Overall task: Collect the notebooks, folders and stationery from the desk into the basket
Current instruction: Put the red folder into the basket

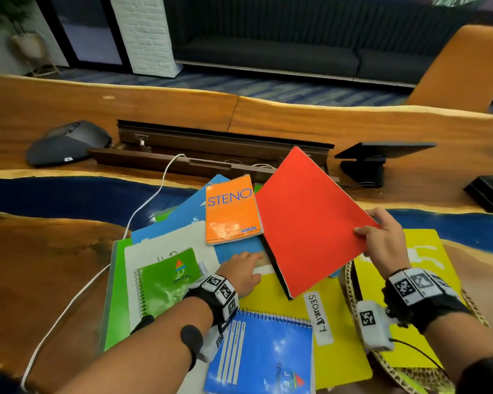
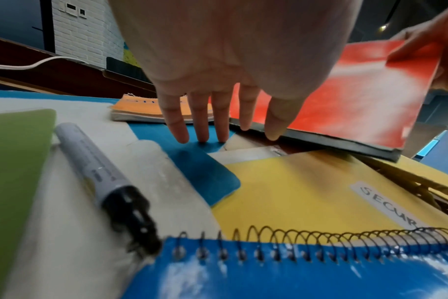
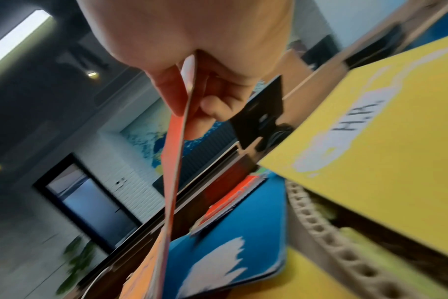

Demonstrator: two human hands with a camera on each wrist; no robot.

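From the head view, my right hand [image 1: 382, 237] pinches the flat red hardcover notebook [image 1: 305, 220] at centre right, tilted above the woven basket's rim [image 1: 350, 282]. In the left wrist view, my left hand [image 2: 230, 66] lies spread, fingertips [image 2: 202, 133] on a blue plastic folder [image 2: 202, 168]. In the right wrist view, thumb and fingers clamp the red cover's edge

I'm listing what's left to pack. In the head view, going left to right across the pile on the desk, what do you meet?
Green spiral notebook → left hand → orange STENO pad → red notebook held by the right hand → yellow folder in the basket.
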